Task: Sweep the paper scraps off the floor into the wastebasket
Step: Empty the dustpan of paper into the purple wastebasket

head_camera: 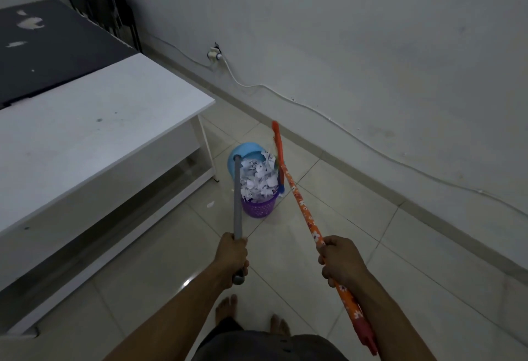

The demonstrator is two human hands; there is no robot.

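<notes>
Left hand [233, 255] grips grey dustpan handle [237, 203]; right hand [341, 260] grips orange broomstick [303, 209].

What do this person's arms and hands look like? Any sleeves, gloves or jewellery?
The left arm and right arm are sleeveless. The left hand and right hand wear no gloves, and no watch or ring shows. Below are a dark garment and bare feet.

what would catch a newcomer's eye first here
A purple wastebasket heaped with white paper scraps stands mid-floor. The left hand grips the grey handle of a blue dustpan at its far side; the right hand grips an orange flowered broom. One stray scrap lies beside it.
</notes>
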